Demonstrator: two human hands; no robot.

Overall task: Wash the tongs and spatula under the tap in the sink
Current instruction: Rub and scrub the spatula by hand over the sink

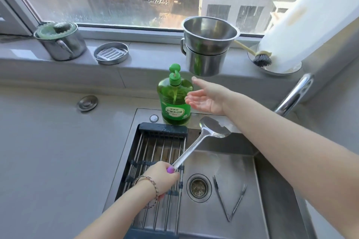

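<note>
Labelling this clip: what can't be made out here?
Head view:
- Tap outlet: hidden behind the right forearm, so water flow is unknown.
- Spatula handle end: hidden inside the left hand.
- Soap bottle label text: too small.
- Sink near edge: cut off by the frame's bottom.

Tongs [229, 200] in sink [275, 190], R of drain [198, 187]; rack [155, 161] L

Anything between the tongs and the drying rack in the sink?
Only the drain strainer, set in the sink floor between the tongs and the drying rack; the head view shows it.
</note>
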